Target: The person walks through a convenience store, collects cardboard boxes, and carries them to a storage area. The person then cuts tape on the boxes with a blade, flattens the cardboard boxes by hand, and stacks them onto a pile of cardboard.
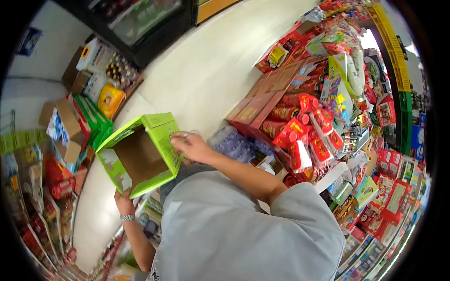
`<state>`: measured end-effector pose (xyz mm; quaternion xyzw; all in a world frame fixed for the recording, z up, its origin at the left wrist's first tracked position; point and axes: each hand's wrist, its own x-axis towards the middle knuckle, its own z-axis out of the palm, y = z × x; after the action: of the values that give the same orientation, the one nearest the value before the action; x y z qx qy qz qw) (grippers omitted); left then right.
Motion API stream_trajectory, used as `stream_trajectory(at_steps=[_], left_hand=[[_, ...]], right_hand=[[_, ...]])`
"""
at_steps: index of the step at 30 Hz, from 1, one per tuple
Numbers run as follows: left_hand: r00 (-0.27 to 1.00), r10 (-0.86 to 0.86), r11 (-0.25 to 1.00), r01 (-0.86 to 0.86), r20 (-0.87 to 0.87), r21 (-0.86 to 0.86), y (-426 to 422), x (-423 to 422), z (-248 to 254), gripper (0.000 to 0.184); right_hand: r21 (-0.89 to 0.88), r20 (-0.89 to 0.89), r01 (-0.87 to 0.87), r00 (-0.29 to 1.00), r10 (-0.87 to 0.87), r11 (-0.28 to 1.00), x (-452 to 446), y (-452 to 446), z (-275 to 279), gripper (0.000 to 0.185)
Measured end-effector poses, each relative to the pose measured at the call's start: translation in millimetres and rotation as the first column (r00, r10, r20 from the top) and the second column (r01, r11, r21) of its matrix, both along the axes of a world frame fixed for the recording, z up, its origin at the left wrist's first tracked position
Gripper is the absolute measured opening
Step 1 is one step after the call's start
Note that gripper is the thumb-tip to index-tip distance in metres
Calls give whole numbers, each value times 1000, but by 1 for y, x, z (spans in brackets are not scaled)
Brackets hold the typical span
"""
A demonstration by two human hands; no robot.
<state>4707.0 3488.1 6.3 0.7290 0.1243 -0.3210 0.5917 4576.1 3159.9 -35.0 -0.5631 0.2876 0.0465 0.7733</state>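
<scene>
A bright green cardboard box (pixel 164 121) is held up in front of my body. Its open side faces up toward the camera, showing a bare brown inside. My left hand (pixel 124 202), with a metal-band watch on the wrist, grips the box's lower rim, thumb over the edge. On the opposite side, my right hand (pixel 191 146) is bent against the green outer wall, its fingers close together. Part of the right hand's grip is hard to see.
To the right, red cartons (pixel 253 100) bear red-packaged goods (pixel 300 136), beside wrapped bottles (pixel 232 145) on the floor. At left stand a green bag (pixel 93 114), an open brown carton (pixel 69 119) and shelves. A dark fridge (pixel 136 28) stands at the top.
</scene>
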Motion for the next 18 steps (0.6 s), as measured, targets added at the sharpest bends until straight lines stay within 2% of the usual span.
stream_trajectory(at_steps=[1,3,4,5,6,7,8,10,11,13,15,16,17,18], left_hand=[[998,10,997,-14,-54,-82,-18,19,13,45],[991,57,982,-77,-117,-172,-37,59,11,49],[993,31,982,-52,-116,-180,-46,81,5,49],[984,-32,962,-17,-174,-274,-54,104,-2,51],[969,-101,930,11,-226,-367,-68,128,-9,52],[968,-124,924,32,-218,-381,-90,150,-12,52],[963,-171,919,79,-209,-386,-115,171,-14,54],[954,-231,929,158,-189,-335,-159,212,-13,54],[902,-356,881,236,-245,-410,-172,244,-27,55],[839,-442,837,259,-317,-481,-231,280,-18,56],[799,-444,867,269,-405,-420,-288,308,-14,46],[769,-475,857,294,-427,-424,-322,318,-10,46],[742,-501,847,316,-444,-427,-348,326,-7,45],[757,-531,835,391,-381,-388,-376,342,-21,48]], right_hand=[[-15,7,22,1000,-22,1000,10,-18,-12,66],[-252,-132,341,915,-382,905,23,-63,-27,64],[-423,-142,358,881,-451,833,29,-88,-36,63],[-579,-142,355,843,-519,734,31,-112,-42,62],[-469,-101,463,818,-566,752,33,-131,-36,61],[-350,-60,558,788,-613,752,36,-153,-31,60],[-356,-46,578,774,-631,735,36,-174,-29,60],[21,-150,610,785,-601,792,27,-205,-28,57],[23,-151,637,764,-628,770,21,-211,-28,57],[183,-206,758,652,-730,626,20,-231,-18,57],[303,-269,844,522,-809,444,19,-232,13,60],[393,-219,835,493,-842,386,14,-233,6,65],[400,-214,841,472,-855,365,9,-228,0,65],[448,-200,853,387,-900,267,12,-232,-1,67]])
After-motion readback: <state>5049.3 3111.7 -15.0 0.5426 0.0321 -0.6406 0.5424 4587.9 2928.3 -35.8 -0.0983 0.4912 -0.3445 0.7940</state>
